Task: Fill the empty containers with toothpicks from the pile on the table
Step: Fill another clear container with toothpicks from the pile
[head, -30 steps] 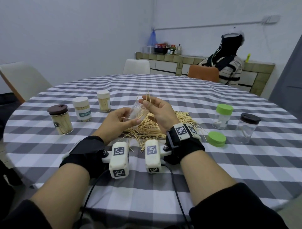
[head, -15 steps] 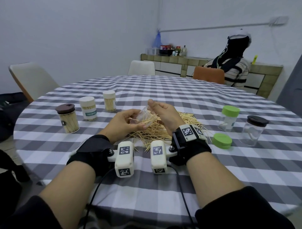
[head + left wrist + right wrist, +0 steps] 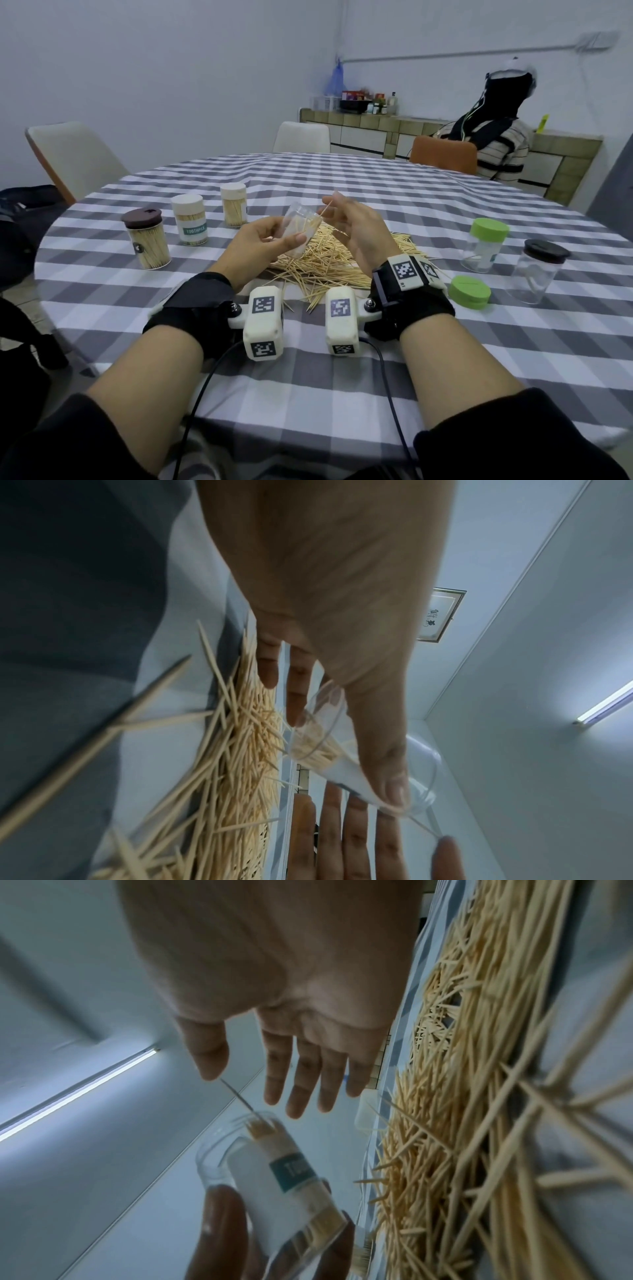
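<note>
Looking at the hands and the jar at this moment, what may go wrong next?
1. The left hand holds the clear jar tilted above the pile; the toothpicks inside might slide out.
2. One toothpick sticks out of the jar mouth at the right hand's thumb; it may fall outside.
3. Loose toothpicks lie beside the wrist cameras and could be swept along the table.

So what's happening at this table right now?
A person is loading toothpicks into a clear container. The left hand holds it tilted above the pile of toothpicks, already partly filled. The right hand, fingers mostly straight, guides a single toothpick into the mouth. Three filled containers stand to the left; on the right are two near-empty jars, capped, and a loose green lid.
</note>
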